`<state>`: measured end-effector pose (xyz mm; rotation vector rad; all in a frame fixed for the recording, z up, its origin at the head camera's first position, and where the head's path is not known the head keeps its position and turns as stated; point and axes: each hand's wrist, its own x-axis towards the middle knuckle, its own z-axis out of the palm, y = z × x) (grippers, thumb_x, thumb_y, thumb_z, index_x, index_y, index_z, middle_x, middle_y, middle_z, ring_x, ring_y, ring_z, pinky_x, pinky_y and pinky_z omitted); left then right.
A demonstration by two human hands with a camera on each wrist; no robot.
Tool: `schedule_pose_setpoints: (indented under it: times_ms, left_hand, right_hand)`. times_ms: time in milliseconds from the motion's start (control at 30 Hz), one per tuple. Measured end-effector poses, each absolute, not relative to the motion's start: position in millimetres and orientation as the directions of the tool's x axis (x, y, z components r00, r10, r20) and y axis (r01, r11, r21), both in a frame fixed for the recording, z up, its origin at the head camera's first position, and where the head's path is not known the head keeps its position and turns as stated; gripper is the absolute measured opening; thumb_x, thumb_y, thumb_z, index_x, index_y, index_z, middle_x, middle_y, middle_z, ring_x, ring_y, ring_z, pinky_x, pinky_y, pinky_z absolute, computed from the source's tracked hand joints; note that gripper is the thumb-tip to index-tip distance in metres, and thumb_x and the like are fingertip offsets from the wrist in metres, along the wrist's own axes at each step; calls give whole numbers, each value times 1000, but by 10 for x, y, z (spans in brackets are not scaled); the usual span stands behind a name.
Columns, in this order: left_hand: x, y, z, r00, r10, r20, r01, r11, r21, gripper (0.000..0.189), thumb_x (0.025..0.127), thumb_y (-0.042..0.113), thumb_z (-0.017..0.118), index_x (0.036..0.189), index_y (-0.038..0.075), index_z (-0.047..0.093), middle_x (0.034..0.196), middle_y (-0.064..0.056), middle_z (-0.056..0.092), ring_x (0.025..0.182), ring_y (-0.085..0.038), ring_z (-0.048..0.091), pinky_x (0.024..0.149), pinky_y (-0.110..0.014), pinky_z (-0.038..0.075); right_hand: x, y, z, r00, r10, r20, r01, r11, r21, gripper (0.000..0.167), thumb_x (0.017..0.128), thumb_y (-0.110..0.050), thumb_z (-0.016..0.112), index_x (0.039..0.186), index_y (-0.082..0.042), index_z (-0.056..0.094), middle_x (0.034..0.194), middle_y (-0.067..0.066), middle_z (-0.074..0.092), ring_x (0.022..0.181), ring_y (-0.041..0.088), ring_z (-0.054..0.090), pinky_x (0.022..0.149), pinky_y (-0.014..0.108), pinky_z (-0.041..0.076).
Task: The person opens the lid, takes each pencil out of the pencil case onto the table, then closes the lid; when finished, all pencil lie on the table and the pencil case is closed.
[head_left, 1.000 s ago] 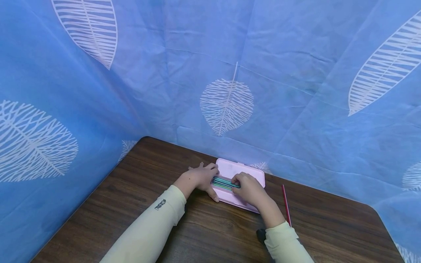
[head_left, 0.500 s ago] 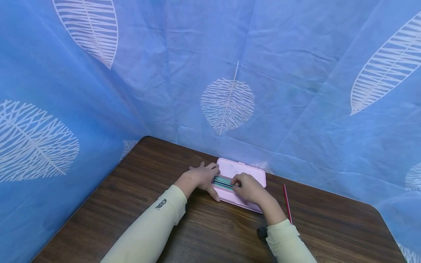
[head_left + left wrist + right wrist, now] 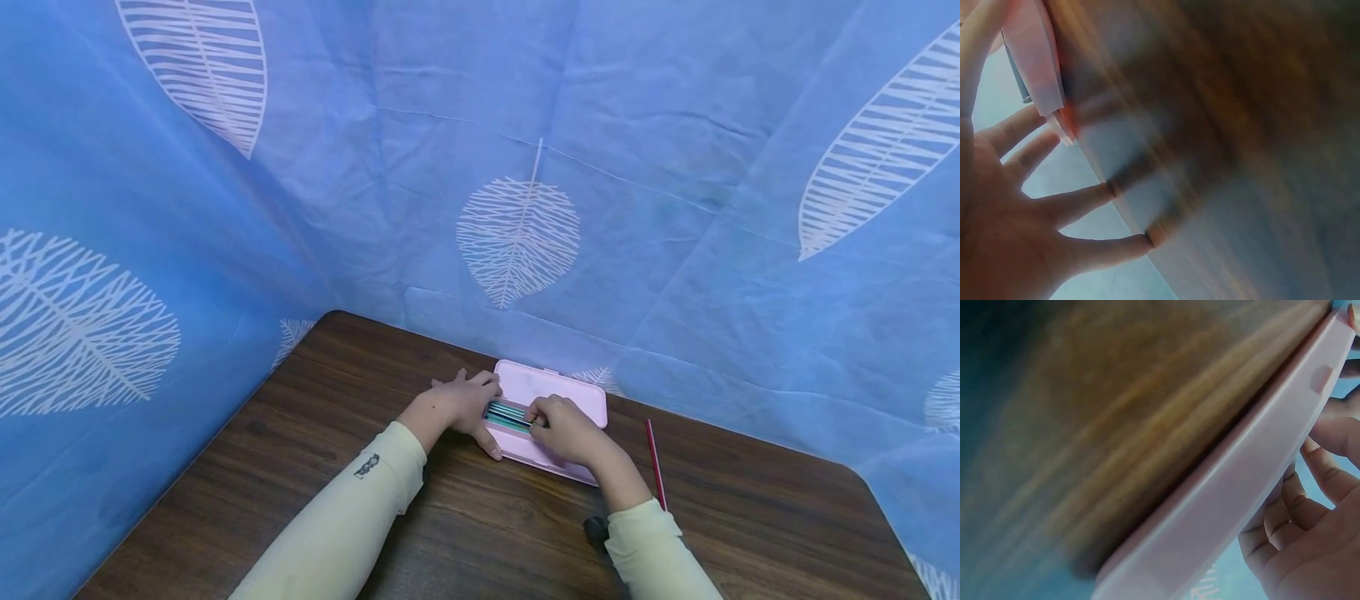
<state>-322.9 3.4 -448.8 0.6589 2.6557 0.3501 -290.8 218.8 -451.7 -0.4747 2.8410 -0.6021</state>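
Note:
An open pink pencil case [image 3: 551, 387] lies on the table near its back edge, its lid laid back toward the curtain. Several slim teal and dark pencils [image 3: 506, 414] lie inside. My left hand [image 3: 457, 408] spans the case's left end, thumb on the near side and fingers toward the far side. In the left wrist view, those fingers are straight and spread, some touching the case end [image 3: 1035, 56]. My right hand [image 3: 567, 429] reaches into the case with curled fingers, pinching a dark pencil by its right end. From the right wrist, the case wall [image 3: 1210, 487] hides the fingertips.
A red pencil [image 3: 655, 462] lies on the brown wooden table [image 3: 750, 492], right of the case and close to my right forearm. A blue curtain [image 3: 675, 208] with white leaf prints hangs behind the table and along its left.
My right fingers have shifted slightly leftward within the case, and the pencils near them lie a little differently. My left hand stays on the case end.

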Motion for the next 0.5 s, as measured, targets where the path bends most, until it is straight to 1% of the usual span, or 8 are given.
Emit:
schedule_pose_setpoints:
  times_ms: [200, 500]
  left_hand:
    - [-3230, 33, -4495, -817, 494, -297, 397, 856, 331, 108, 74, 68, 90, 161, 22, 46, 178, -1, 28, 164, -51, 22, 120, -84, 27]
    - [-3229, 25, -4491, -816, 497, -295, 399, 854, 335, 108, 75, 68, 90, 162, 22, 45, 177, 0, 28, 164, -52, 22, 120, -85, 27]
  right_hand:
    - [-2886, 2178, -4500, -927, -351, -135, -261, 858, -443, 9, 98, -2, 65, 104, -6, 71, 87, 3, 60, 78, 14, 53, 73, 30, 46]
    - [-2868, 2170, -4478, -926, -354, -133, -271, 867, -418, 12, 101, -2, 64, 107, -7, 72, 87, 2, 61, 77, 14, 53, 74, 32, 47]
